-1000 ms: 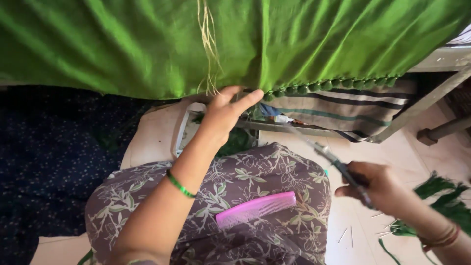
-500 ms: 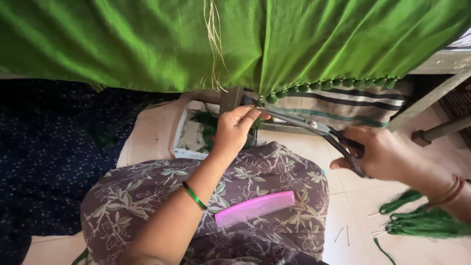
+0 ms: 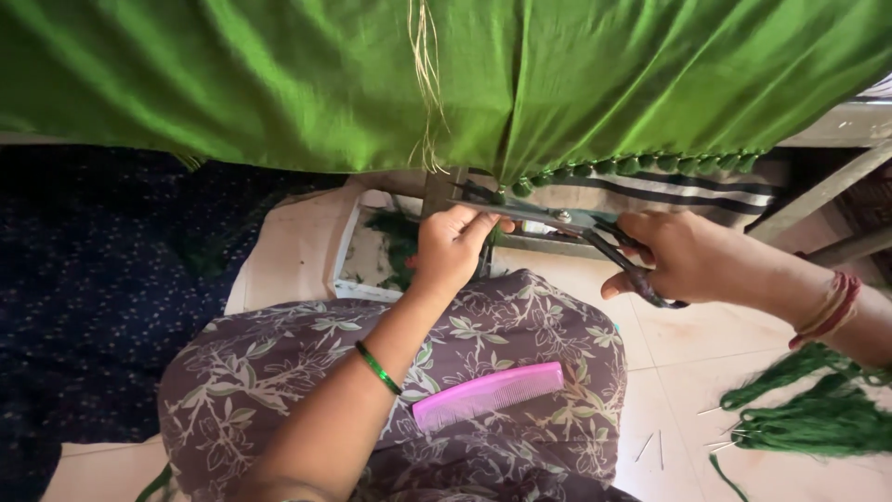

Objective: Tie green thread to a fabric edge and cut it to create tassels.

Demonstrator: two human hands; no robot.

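A green cloth (image 3: 325, 84) hangs across the top, its lower edge trimmed with small green knotted tassels (image 3: 641, 165) on the right part. My left hand (image 3: 451, 246) pinches something at the cloth's edge near the leftmost tassel; what it grips is hidden. My right hand (image 3: 678, 256) holds metal scissors (image 3: 557, 221) by the handles, blades pointing left and reaching my left fingers. A pink comb (image 3: 488, 395) lies on my lap, on floral purple fabric (image 3: 279, 372).
Loose gold threads (image 3: 427, 84) dangle down the cloth's middle. Bundles of green yarn (image 3: 818, 409) lie on the tiled floor at the right, with a few pins beside them. A dark blue patterned cloth (image 3: 93, 288) lies at the left. A striped cloth (image 3: 688, 191) hangs behind.
My right hand has brought the scissors up and left from near the floor to the cloth's edge. My left hand has closed from spread fingers onto that edge.
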